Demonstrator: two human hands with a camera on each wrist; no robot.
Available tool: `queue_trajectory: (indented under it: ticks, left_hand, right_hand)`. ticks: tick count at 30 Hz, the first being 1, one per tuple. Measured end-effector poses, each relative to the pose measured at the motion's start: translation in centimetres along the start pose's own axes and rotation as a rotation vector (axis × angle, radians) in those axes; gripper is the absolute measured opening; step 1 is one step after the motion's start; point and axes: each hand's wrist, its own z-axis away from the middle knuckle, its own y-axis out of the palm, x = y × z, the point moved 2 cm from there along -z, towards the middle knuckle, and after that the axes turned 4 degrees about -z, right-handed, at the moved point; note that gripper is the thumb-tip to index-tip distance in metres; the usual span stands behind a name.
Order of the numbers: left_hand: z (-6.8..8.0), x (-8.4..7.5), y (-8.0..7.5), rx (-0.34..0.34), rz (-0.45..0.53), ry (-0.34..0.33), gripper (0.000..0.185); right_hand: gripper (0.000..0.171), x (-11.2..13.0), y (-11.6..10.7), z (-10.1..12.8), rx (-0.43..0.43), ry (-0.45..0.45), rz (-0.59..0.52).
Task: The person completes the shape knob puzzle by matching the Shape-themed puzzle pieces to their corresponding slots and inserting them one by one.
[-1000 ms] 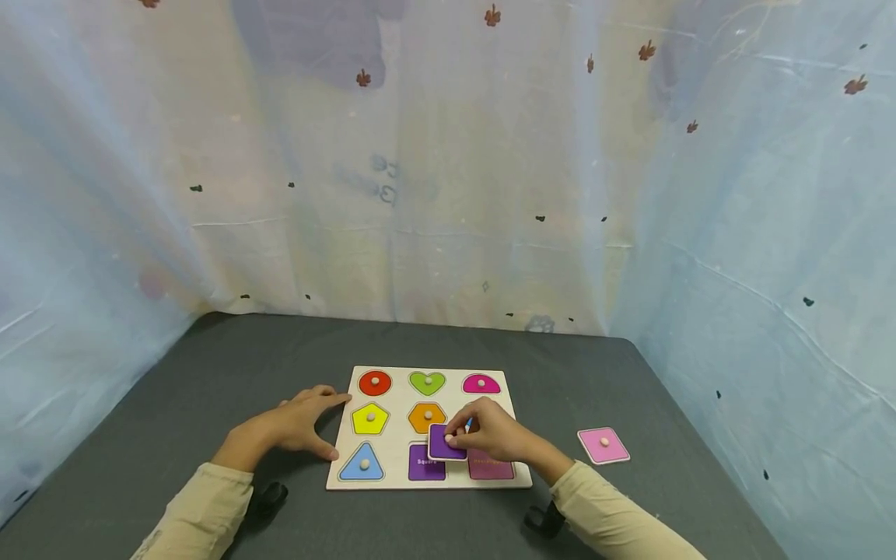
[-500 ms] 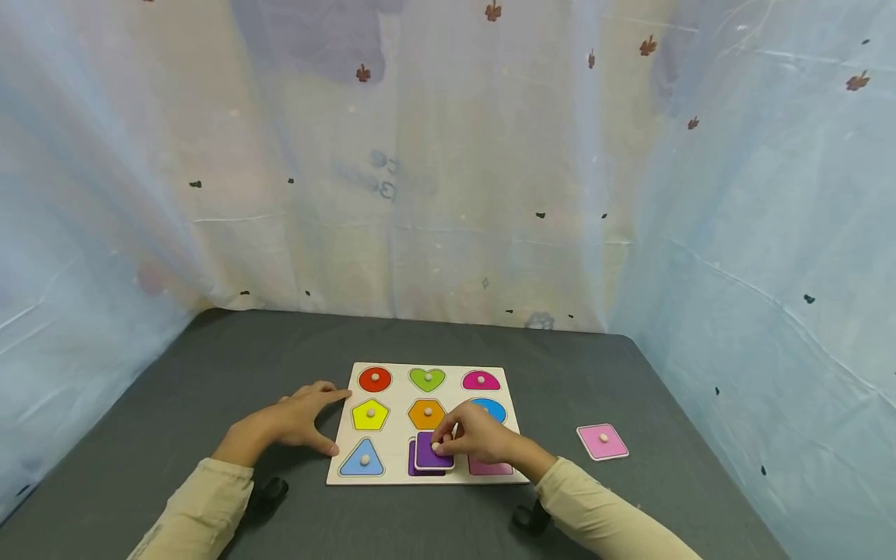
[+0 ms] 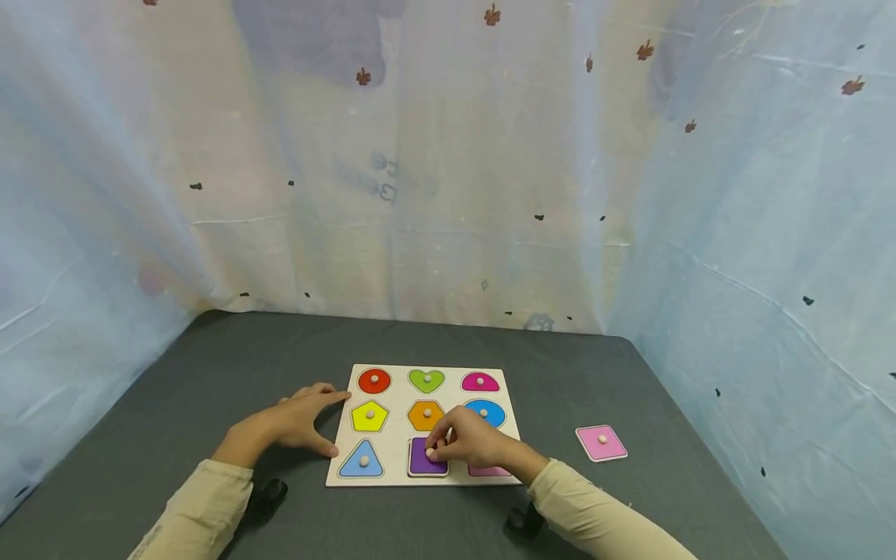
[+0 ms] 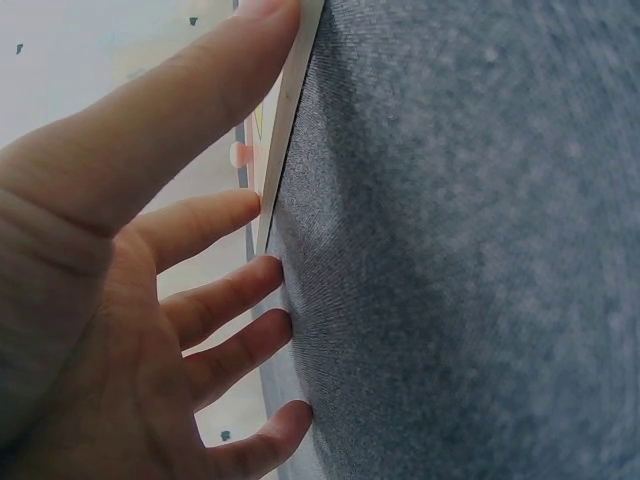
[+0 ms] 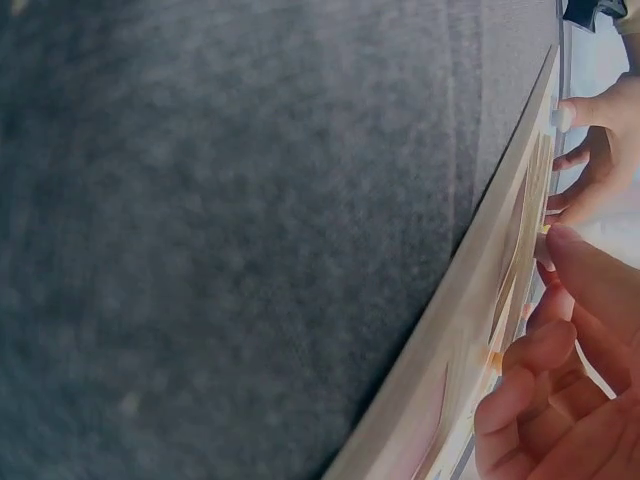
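In the head view a pale wooden shape puzzle board (image 3: 397,447) lies on the table. My right hand (image 3: 476,442) pinches the small round knob of a purple square puzzle piece (image 3: 418,464). That piece covers the purple recess in the front row's middle, its rim slightly raised above the board in the right wrist view. My left hand (image 3: 297,420) touches the board's left edge with thumb and forefinger spread, its other fingers extended in the left wrist view. Beside the purple piece, a pink recess (image 3: 491,471) shows partly beneath my right hand.
A pink piece with a knob (image 3: 601,443) lies apart on the dark grey table (image 3: 560,373), right of the board. Other pieces fill the board, among them a blue triangle (image 3: 361,465) and an orange hexagon (image 3: 421,421). Pale patterned curtains (image 3: 448,194) surround the table.
My right hand has moved left and down with the purple square piece, from partly over the pink recess onto the purple one. My left hand has stayed at the board's edge.
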Motion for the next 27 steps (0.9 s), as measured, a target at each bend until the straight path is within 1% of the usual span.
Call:
queue_trajectory:
  ticks: [6, 14, 18, 27]
  left_hand:
    - [0.0, 0.1, 0.1, 0.0, 0.009, -0.006, 0.101]
    - [-0.1, 0.2, 0.2, 0.001, 0.015, -0.008, 0.101]
    - [-0.2, 0.2, 0.3, 0.004, 0.016, -0.011, 0.101]
    - [-0.1, 0.0, 0.2, 0.003, 0.012, -0.014, 0.101]
  right_hand:
    - [0.008, -0.1, 0.3, -0.2, -0.005, -0.003, 0.016]
    - [0.007, -0.2, 0.5, -0.4, 0.005, 0.016, -0.007]
    - [0.007, -0.2, 0.3, -0.2, 0.006, 0.015, -0.008]
    - [0.015, -0.2, -0.6, 0.5, -0.016, -0.001, -0.004]
